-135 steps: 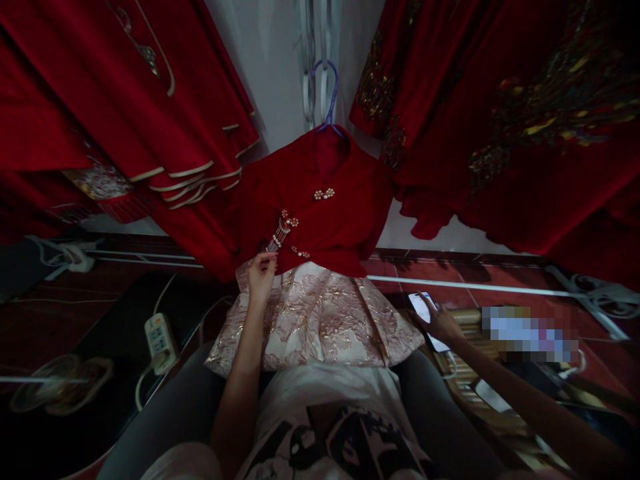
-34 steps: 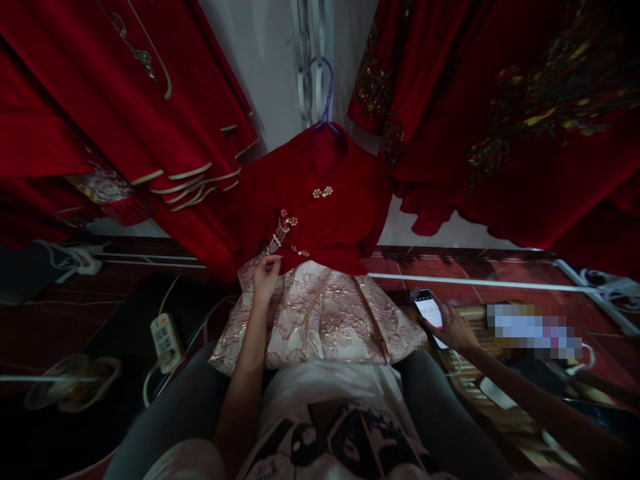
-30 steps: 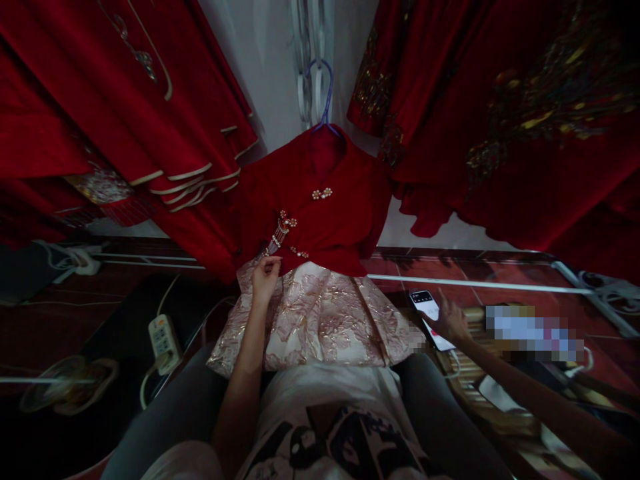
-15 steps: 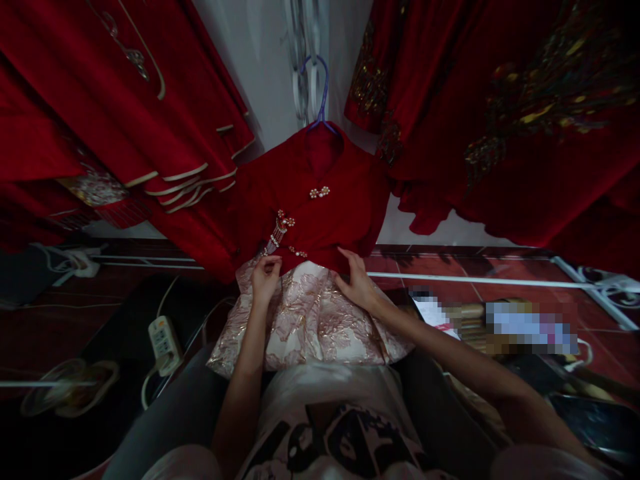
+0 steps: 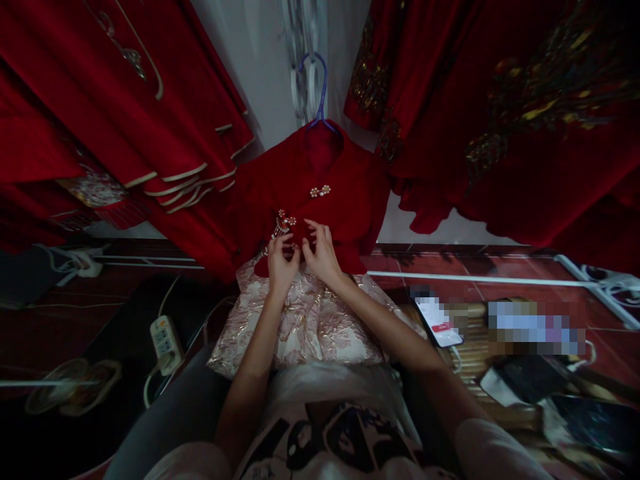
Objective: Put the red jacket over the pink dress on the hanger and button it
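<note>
In front of me a red jacket [image 5: 350, 193] hangs on a purple hanger [image 5: 321, 100], above a pale pink and gold brocade skirt [image 5: 300, 333] that spreads over my lap. Jewelled flower clasps [image 5: 321, 191] decorate the jacket's front, and a beaded tassel ornament [image 5: 285, 221] sits on its left side. My left hand [image 5: 283, 265] rests at the jacket's lower front just below the tassel, fingers curved and thumb apart. Close beside it is my right hand [image 5: 321, 255], its fingers spread over the red cloth. Between them the lower clasp is mostly hidden.
Red garments [image 5: 200, 133] hang at left, and more with gold embroidery [image 5: 545, 100] at right. A power strip [image 5: 167, 343] lies at lower left near a clear plastic cup [image 5: 57, 385]. On a bamboo surface [image 5: 473, 333] at right is a phone [image 5: 437, 320]. A white rack bar [image 5: 475, 279] crosses low behind.
Both hands have moved up and inward to the jacket's lower front, the right one farther leftward. The jacket's hem now lies lower over the skirt, and the lower clasp is mostly covered.
</note>
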Demonstrator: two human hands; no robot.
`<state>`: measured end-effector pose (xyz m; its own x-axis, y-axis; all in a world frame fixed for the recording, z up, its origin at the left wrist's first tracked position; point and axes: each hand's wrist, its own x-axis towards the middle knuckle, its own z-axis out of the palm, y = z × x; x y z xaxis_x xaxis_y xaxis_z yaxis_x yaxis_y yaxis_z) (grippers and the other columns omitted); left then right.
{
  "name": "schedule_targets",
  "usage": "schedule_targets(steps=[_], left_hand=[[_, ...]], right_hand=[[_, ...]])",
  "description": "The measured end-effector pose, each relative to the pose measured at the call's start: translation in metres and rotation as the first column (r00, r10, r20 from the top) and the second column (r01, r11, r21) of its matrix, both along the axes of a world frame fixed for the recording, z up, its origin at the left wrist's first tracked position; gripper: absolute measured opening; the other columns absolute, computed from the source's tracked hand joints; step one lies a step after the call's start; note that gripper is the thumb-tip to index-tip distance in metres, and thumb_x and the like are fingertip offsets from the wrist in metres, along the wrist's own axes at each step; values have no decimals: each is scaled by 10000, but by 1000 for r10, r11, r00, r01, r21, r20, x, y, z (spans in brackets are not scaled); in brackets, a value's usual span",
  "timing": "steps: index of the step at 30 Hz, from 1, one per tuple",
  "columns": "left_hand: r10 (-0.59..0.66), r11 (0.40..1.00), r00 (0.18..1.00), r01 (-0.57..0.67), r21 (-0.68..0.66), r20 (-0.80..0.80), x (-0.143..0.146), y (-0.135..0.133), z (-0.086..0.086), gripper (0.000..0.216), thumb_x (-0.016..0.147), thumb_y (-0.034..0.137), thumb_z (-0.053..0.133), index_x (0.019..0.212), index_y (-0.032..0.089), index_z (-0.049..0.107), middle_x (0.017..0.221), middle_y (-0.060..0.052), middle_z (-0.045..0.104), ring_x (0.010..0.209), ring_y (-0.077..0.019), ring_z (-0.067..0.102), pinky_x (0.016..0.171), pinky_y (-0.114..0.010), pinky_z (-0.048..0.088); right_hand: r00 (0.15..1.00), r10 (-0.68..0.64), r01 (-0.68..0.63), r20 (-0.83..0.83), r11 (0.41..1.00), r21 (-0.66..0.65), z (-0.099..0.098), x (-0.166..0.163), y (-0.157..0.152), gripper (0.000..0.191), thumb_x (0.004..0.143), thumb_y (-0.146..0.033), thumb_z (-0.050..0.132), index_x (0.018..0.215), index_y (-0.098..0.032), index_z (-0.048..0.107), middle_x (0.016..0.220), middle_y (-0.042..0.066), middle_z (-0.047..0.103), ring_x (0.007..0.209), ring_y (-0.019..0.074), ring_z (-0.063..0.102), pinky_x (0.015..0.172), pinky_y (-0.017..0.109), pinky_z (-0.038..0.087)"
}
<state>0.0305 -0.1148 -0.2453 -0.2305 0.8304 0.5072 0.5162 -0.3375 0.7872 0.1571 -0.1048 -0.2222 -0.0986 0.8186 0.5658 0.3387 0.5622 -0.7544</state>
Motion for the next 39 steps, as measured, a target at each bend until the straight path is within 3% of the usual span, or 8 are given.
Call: schedule_targets(steps=[4,8,13,18,24,33,39], left_hand=[[23,1000,998,-24,19,51,10,-13,-3,397,801,204,604,1197,194,579,1177,-105,485,980,-163,581,691,-232,577],[5,1000,998,-6,26,56,20,-27,-5,440,823,199,581,1262,211,558,1264,-120,462,1162,-209,515,768,-254,589],[6,1000,996,-7,16,93,18,-29,-5,387,816,162,573,1200,209,593,1203,-107,505,1101,-188,549,774,-257,585],[67,997,988,-70,20,139,13,-26,-14,319,790,153,608,1105,189,585,1128,-90,521,1034,-172,567,750,-271,580],[66,997,997,-67,27,38,16,-24,-22,265,805,218,637,1064,178,598,1055,-77,515,883,-139,572,738,-281,567],[63,997,991,-58,50,-119,6,-20,-21,180,878,302,580,1002,180,624,997,-68,560,875,-153,592,820,-322,531],[18,995,990,-5,96,-139,2,-17,-20,159,871,321,590,952,184,592,964,-55,555,871,-156,584,804,-308,519]], right_hand=[[991,101,-102,90,995,3,-9,5,3,350,908,-183,417,1213,-220,585,1182,95,520,1160,233,467,1042,449,394],[978,180,-180,110,984,-10,-10,12,4,390,928,-172,380,1280,-218,539,1239,79,548,1189,205,481,1061,437,389],[969,247,-244,21,966,-89,-6,21,11,346,928,-219,422,1247,-188,553,1206,86,603,1057,174,590,937,375,500],[966,257,-254,20,964,-80,-6,24,12,308,908,-193,458,1186,-193,592,1145,77,632,1025,160,610,898,337,523],[966,255,-251,33,964,-91,-3,22,7,287,885,-160,480,1140,-188,608,1140,85,620,1044,167,595,876,330,534],[957,288,-282,43,954,-105,-4,25,8,278,879,-184,510,1141,-188,601,1143,79,623,1077,169,581,878,329,536],[943,333,-333,-22,935,-126,6,33,8,230,898,-225,507,1092,-201,629,1094,59,661,979,140,637,845,302,548]])
